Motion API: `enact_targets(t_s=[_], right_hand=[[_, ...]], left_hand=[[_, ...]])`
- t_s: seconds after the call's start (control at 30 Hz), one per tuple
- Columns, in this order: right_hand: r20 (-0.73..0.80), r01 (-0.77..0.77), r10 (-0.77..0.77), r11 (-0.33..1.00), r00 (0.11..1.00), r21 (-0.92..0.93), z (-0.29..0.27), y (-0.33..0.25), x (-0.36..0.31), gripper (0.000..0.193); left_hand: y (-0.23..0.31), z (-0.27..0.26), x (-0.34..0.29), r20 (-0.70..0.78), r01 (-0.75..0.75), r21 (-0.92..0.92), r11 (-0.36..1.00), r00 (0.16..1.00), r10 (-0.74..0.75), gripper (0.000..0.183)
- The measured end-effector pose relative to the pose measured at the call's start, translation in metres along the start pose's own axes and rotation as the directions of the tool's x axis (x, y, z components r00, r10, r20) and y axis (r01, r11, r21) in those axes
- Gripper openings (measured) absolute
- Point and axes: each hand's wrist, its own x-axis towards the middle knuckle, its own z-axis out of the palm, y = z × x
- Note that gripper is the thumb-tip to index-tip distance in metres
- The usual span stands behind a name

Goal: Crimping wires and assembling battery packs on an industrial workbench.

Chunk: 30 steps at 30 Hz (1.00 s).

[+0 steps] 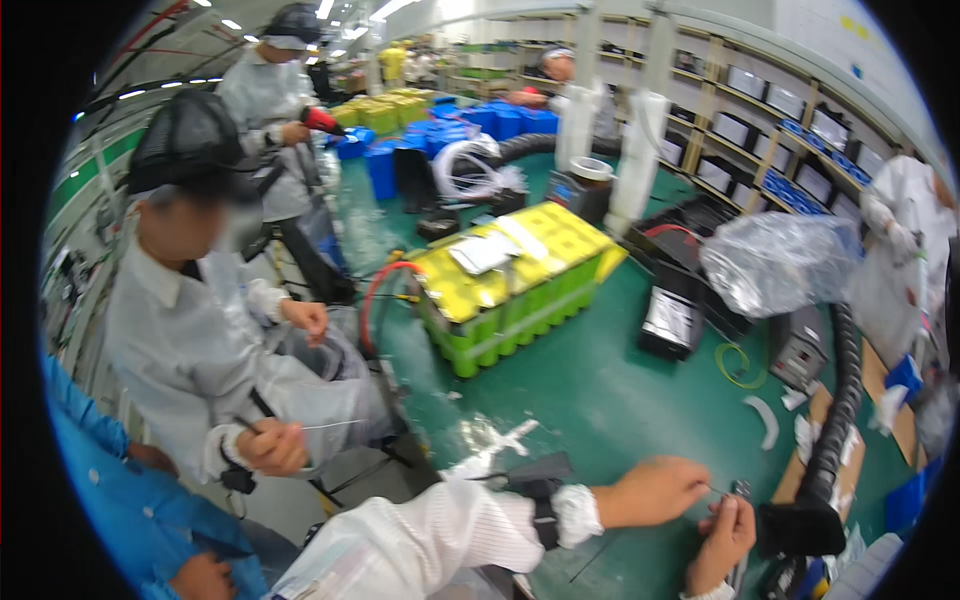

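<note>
My left hand [655, 492], in a white sleeve with a black wrist strap [545, 522], reaches over the green table at the lower right. Its thumb and fingers are pinched on one end of a short, thin strand [717, 490], which looks like a wire. Just below and to the right, my right hand [722, 545] is closed, its fingertips meeting the strand's other end. Blur hides the strand's exact kind. Beside the right hand stands a narrow grey metal piece [741, 489], partly hidden. A thin dark lead [592, 560] hangs below my left wrist.
A green battery pack [510, 285] with a yellow top stands mid-table [590, 400]. At right, a black flexible hose [838, 400] ends in a nozzle [800, 530] close to my right hand. A grey box [798, 347] and bubble wrap [780, 262] lie beyond. Seated co-worker [230, 330] at left.
</note>
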Motion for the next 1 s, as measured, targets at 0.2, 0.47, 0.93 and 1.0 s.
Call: enact_targets(t_s=[0.2, 0.47, 0.93, 1.0], right_hand=[[-0.234, 0.054, -0.024, 0.991, 0.972, 0.123, 0.000, -0.013, 0.004, 0.017], [-0.153, 0.051, -0.026, 0.985, 0.988, 0.166, -0.006, -0.004, 0.000, 0.012], [0.296, 0.608, -0.560, 0.788, 0.774, -0.097, 0.007, -0.026, -0.036, 0.007], [0.295, 0.587, -0.546, 0.807, 0.784, -0.067, 0.008, -0.018, -0.037, 0.008]], left_hand=[[0.012, -0.024, 0.012, -0.012, 0.045, -0.029, 0.999, 0.999, -0.045, 0.018], [-0.024, -0.039, 0.034, -0.230, 0.133, -0.026, 0.991, 0.964, -0.135, 0.012], [-0.066, -0.031, 0.044, -0.229, 0.181, -0.155, 0.971, 0.950, -0.214, 0.018], [-0.058, -0.035, 0.042, -0.246, 0.076, 0.083, 0.994, 0.968, -0.053, 0.017]])
